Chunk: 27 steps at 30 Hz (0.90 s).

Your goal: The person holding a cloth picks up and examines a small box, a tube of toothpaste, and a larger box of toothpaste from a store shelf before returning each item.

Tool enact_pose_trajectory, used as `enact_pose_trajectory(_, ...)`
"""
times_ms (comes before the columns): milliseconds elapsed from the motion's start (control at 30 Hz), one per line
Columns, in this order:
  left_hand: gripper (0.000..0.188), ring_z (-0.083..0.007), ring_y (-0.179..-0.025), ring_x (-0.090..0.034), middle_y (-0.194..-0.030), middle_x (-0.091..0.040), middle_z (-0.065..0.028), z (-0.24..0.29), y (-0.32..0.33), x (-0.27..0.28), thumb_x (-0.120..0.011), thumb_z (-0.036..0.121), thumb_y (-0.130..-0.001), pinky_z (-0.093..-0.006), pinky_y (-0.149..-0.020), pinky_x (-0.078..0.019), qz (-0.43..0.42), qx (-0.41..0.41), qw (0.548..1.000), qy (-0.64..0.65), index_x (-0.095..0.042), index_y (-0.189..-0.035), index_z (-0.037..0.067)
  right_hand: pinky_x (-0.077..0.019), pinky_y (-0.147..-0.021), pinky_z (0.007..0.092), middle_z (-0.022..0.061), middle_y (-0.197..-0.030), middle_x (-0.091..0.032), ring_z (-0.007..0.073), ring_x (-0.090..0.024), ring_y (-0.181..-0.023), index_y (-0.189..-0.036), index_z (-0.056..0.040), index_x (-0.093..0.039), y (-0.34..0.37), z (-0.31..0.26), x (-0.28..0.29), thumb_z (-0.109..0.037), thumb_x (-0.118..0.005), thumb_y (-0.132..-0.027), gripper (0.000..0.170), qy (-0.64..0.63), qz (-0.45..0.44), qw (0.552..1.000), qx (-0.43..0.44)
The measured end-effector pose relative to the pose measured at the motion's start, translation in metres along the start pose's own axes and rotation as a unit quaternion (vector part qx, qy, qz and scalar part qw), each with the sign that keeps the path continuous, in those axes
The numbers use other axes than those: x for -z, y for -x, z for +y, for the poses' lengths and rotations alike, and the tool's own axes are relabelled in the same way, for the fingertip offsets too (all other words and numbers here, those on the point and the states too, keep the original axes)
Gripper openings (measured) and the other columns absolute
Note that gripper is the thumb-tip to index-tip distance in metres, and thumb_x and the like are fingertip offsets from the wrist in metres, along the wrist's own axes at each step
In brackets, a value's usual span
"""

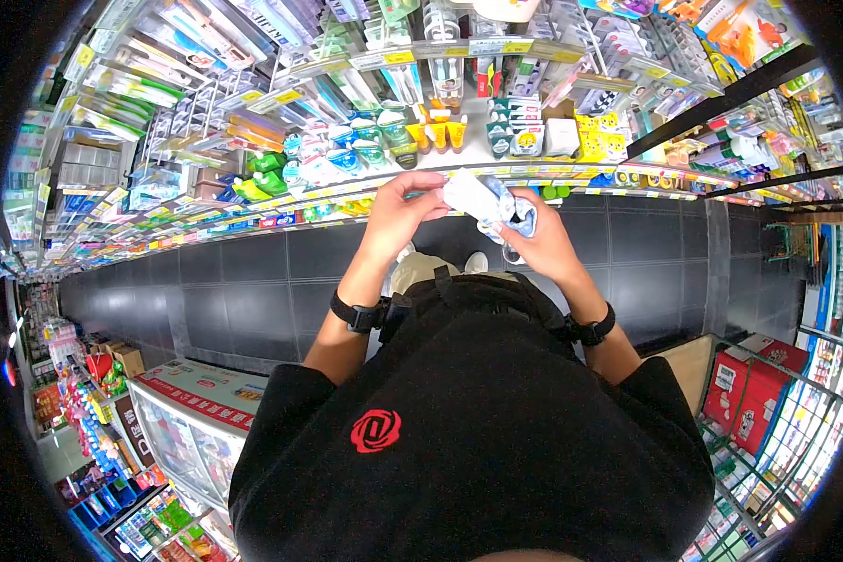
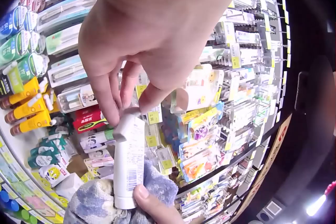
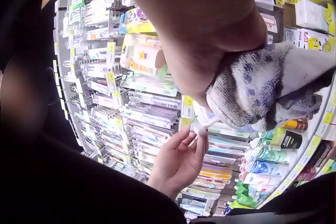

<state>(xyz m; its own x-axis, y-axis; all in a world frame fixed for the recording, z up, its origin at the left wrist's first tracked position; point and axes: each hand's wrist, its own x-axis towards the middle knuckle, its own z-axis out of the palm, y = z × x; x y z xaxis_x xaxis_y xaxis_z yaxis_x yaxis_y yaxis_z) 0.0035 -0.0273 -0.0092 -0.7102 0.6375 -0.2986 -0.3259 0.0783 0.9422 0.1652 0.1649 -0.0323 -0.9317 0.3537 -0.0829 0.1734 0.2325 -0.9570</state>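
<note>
Tube (image 2: pixel 129 161), white, held at twelve o'clock before the shirt (image 1: pixel 496 403): pinched at its ten-o'clock end by left hand (image 1: pixel 403 212), gripped together with spotted cloth (image 3: pixel 247 82) at the other end by right hand (image 1: pixel 547 247). Probably light, smooth, slightly soft; better to hold around the middle, without strong squeezing.

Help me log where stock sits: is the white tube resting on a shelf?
No, the right hand holds the white tube together with a patterned cloth, in front of the shelves.
</note>
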Motion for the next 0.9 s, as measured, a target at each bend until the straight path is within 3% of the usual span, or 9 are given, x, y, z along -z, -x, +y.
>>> enact_pose_trajectory(133, 0.025, -0.0120, -0.074, -0.066, -0.093, -0.067, -0.0067, -0.003, -0.001, -0.002, -0.068, 0.018, -0.095, -0.0244, -0.066, -0.0564, 0.054, -0.015, 0.993, -0.100, -0.067, -0.108, -0.004, -0.0528, -0.087, 0.0390, 0.0130, -0.106, -0.067, 0.0323, -0.067, -0.097, -0.122, -0.0052, -0.059, 0.000, 0.006, -0.001, -0.006, -0.077, -0.076, 0.049, 0.112, 0.043, 0.989, 0.086)
enact_pose_trajectory(167, 0.025, -0.0120, -0.074, -0.066, -0.093, -0.067, -0.0067, -0.002, -0.003, 0.000, -0.068, 0.018, -0.095, -0.0244, -0.066, -0.0564, 0.053, -0.014, 0.993, -0.102, -0.067, -0.108, -0.004, -0.0530, -0.085, 0.0407, 0.0118, -0.106, -0.066, 0.0341, -0.065, -0.097, -0.120, -0.0072, -0.060, 0.000, 0.006, 0.001, -0.003, -0.076, -0.071, 0.052, 0.168, 0.050, 0.973, 0.149)
enact_pose_trajectory(233, 0.033, -0.0102, -0.063, -0.062, -0.077, -0.065, -0.0028, 0.003, -0.006, 0.006, -0.069, 0.033, -0.094, -0.0219, -0.056, -0.0495, 0.046, 0.097, 0.970, -0.220, -0.069, -0.098, 0.000, -0.0531, -0.084, 0.0424, 0.0107, -0.106, -0.065, 0.0359, -0.064, -0.097, -0.119, -0.0092, -0.062, 0.000, 0.006, 0.005, -0.001, -0.075, -0.066, 0.055, 0.222, 0.059, 0.951, 0.208)
enact_pose_trajectory(300, 0.037, -0.0100, -0.061, -0.063, -0.074, -0.065, -0.0020, 0.004, -0.007, 0.006, -0.069, 0.037, -0.093, -0.0217, -0.054, -0.0473, 0.011, 0.149, 0.970, -0.192, -0.069, -0.095, 0.000, -0.0529, -0.081, 0.0430, 0.0090, -0.107, -0.062, 0.0328, -0.062, -0.099, -0.116, -0.0096, -0.064, 0.001, 0.003, 0.009, 0.003, -0.071, -0.061, 0.056, 0.315, 0.052, 0.916, 0.243)
enact_pose_trajectory(333, 0.041, -0.0099, -0.058, -0.063, -0.070, -0.065, -0.0012, 0.004, -0.008, 0.006, -0.068, 0.042, -0.092, -0.0215, -0.052, -0.0452, -0.023, 0.200, 0.966, -0.161, -0.069, -0.092, 0.001, -0.0528, -0.082, 0.0421, 0.0094, -0.113, -0.062, 0.0327, -0.061, -0.102, -0.113, -0.0103, -0.065, 0.003, 0.000, 0.009, 0.003, -0.072, -0.061, 0.054, 0.310, 0.056, 0.913, 0.260)
enact_pose_trajectory(433, 0.042, -0.0109, -0.059, -0.064, -0.075, -0.068, -0.0041, -0.001, -0.010, 0.002, -0.070, 0.041, -0.091, -0.0216, -0.052, -0.0457, -0.027, 0.226, 0.964, -0.140, -0.069, -0.093, 0.000, -0.0530, -0.082, 0.0424, 0.0103, -0.115, -0.062, 0.0324, -0.061, -0.101, -0.113, -0.0101, -0.065, 0.003, 0.005, 0.012, 0.002, -0.071, -0.060, 0.054, 0.322, 0.073, 0.891, 0.311)
enact_pose_trajectory(667, 0.037, -0.0103, -0.064, -0.066, -0.085, -0.072, -0.0081, -0.022, -0.019, 0.000, -0.073, 0.034, -0.089, -0.0218, -0.055, -0.0471, -0.038, 0.256, 0.964, -0.065, -0.070, -0.098, -0.001, -0.0529, -0.084, 0.0418, 0.0104, -0.118, -0.061, 0.0307, -0.061, -0.103, -0.113, -0.0096, -0.067, 0.004, 0.016, 0.014, 0.003, -0.069, -0.064, 0.050, 0.333, 0.077, 0.875, 0.342)
enact_pose_trajectory(767, 0.032, -0.0102, -0.066, -0.066, -0.086, -0.072, -0.0081, -0.025, -0.025, 0.000, -0.073, 0.028, -0.090, -0.0217, -0.056, -0.0477, -0.049, 0.234, 0.968, -0.080, -0.069, -0.101, -0.002, -0.0530, -0.085, 0.0422, 0.0110, -0.120, -0.061, 0.0319, -0.061, -0.105, -0.115, -0.0100, -0.066, 0.002, 0.026, 0.014, 0.005, -0.068, -0.066, 0.052, 0.324, 0.078, 0.887, 0.321)
enact_pose_trajectory(900, 0.026, -0.0112, -0.065, -0.067, -0.084, -0.072, -0.0080, -0.028, -0.039, -0.002, -0.071, 0.024, -0.092, -0.0251, -0.055, -0.0484, -0.038, 0.130, 0.972, -0.191, -0.070, -0.096, -0.002, -0.0530, -0.090, 0.0423, 0.0131, -0.121, -0.061, 0.0352, -0.062, -0.109, -0.121, -0.0107, -0.063, 0.003, 0.045, 0.012, 0.003, -0.073, -0.067, 0.057, 0.275, 0.089, 0.926, 0.242)
